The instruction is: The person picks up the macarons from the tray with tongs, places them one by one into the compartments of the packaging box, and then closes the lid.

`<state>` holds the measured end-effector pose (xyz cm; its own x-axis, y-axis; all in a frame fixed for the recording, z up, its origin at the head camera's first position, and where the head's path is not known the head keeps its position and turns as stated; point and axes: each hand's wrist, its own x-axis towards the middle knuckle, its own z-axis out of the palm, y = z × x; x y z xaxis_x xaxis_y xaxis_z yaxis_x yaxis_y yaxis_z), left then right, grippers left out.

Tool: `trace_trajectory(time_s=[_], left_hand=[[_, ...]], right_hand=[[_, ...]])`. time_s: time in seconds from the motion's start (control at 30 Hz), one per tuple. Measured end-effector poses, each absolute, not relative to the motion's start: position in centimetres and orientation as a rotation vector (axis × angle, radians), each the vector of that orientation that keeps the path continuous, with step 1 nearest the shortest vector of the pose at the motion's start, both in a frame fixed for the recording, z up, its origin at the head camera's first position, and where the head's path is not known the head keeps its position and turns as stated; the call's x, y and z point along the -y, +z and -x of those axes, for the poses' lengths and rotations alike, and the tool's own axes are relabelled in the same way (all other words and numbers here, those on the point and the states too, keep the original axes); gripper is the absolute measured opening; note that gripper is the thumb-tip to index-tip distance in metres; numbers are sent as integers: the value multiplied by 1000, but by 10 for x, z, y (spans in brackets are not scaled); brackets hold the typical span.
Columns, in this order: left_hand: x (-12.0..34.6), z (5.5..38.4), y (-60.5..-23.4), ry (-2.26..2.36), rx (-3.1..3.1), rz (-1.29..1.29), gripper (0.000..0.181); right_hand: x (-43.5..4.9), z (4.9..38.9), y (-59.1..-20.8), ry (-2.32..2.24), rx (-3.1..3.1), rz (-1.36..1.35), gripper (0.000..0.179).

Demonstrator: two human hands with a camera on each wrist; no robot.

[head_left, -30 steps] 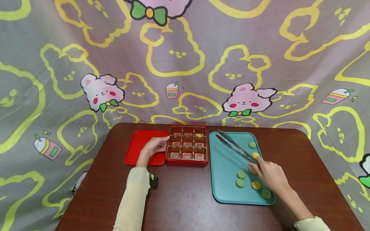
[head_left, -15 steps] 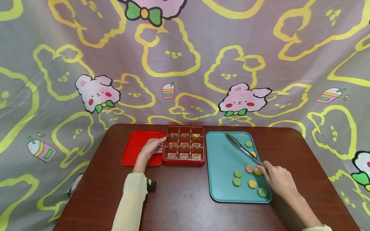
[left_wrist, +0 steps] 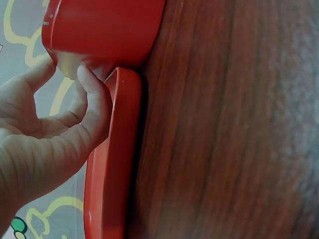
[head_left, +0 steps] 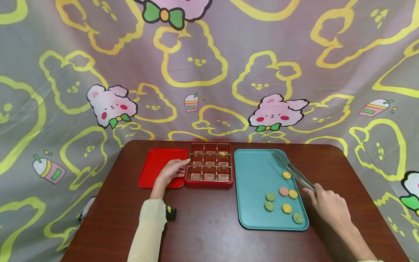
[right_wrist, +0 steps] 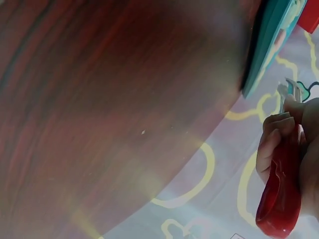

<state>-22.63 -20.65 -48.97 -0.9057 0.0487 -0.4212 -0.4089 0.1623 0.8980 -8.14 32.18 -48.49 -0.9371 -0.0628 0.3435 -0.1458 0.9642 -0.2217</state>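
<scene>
My left hand (head_left: 172, 171) rests at the left side of a red box (head_left: 209, 184) with a clear, divided insert; in the left wrist view its fingertips touch the box's wall. A yellow cookie (head_left: 223, 153) sits in the insert's back right compartment. With my right hand (head_left: 331, 208) I hold metal tongs (head_left: 299, 177) by their red handle (right_wrist: 284, 191). Their tips point down over the back right corner of a teal tray (head_left: 250, 182), hiding that spot. On the tray lie a pink cookie (head_left: 283, 191), three yellow ones and several green cookies (head_left: 269, 206).
A flat red lid or tray (head_left: 155, 169) lies left of the box. All this stands on a dark wooden table (head_left: 203, 225). A printed curtain (head_left: 209, 98) hangs behind the table's back edge and at its sides.
My right hand has moved right, swinging the tongs' tips from the tray's back left to its back right corner, over a green cookie seen there earlier. The left hand stays at the box.
</scene>
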Motion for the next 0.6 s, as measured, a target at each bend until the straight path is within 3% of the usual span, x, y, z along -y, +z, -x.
trace_trajectory(time_s=[0.6], left_hand=[[207, 227, -494, 1864, -2060, 330, 26]], right_hand=[[-328, 82, -484, 387, 2940, -4, 40]])
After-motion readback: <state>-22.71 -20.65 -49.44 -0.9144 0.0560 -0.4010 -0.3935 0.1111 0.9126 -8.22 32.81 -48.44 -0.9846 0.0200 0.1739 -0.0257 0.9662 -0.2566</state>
